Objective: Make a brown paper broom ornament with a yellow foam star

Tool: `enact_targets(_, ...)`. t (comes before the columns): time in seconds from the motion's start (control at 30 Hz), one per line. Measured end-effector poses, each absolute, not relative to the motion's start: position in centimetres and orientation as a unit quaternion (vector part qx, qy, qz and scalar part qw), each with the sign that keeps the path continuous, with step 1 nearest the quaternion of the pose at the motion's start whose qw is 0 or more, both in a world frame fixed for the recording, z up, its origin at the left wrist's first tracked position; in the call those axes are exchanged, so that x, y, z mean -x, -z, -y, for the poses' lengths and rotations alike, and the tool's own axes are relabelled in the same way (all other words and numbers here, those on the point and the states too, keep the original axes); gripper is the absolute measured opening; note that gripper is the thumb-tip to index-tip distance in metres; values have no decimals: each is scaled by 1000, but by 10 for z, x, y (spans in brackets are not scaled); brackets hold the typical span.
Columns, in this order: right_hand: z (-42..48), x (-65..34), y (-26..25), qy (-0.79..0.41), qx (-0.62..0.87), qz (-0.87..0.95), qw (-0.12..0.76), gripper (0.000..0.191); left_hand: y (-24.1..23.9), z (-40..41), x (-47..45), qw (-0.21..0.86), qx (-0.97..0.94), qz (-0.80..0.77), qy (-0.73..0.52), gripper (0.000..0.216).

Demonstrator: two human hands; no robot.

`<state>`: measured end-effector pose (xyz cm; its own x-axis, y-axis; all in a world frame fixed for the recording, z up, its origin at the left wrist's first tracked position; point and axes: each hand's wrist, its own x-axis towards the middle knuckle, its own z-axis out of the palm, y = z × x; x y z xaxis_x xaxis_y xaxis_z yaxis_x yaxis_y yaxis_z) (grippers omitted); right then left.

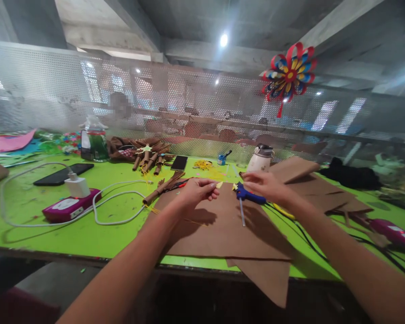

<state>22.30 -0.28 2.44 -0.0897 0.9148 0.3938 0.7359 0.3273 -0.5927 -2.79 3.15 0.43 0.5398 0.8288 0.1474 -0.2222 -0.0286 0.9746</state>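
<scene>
My left hand [198, 194] is closed in a pinch on a small pale yellow paper piece [219, 185], held above a brown paper sheet [205, 229]. Opposite it, my right hand [266, 185] hovers over a blue glue gun [249, 195] with its fingers stretched forward; no grip on the gun shows. A clear glue stick [242, 213] juts from the gun toward me. Another yellow bit [235, 186] appears at the gun's tip. Left of my left hand, a rolled brown paper tube [151, 196] with yellow strands lies near red-and-black handles [182, 183].
A bundle of brown paper rolls [150, 161], a phone [179, 163], a blue jar [222, 159] and a thermos [260, 158] stand or lie behind. White cable [116, 222] loops from a purple power strip [70, 208] on the left. More brown paper [319, 191] lies right.
</scene>
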Motion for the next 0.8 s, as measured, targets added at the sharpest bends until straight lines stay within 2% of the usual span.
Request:
enact_targets(0.03,4,-204,-26,-178,506,756,376,42,-4,-31,28,650,-594,-256,-399,24)
enact_targets(0.1,6,-172,-24,-209,447,768,408,46,-3,-31,27,654,-597,-252,-390,26)
enact_targets(0.33,5,-147,-7,-182,434,736,487,20,0,-31,27,674,-590,-242,-373,29)
enact_targets(0.5,9,-150,-1,-169,431,717,521,12,-2,-26,26,672,-607,-229,-356,28)
enact_targets(0.6,9,-151,5,-210,443,686,538,14,-2,-24,25,667,-623,-225,-341,29)
enact_targets(0.8,7,-150,12,-309,459,627,549,27,2,-24,21,591,-659,-279,-373,21)
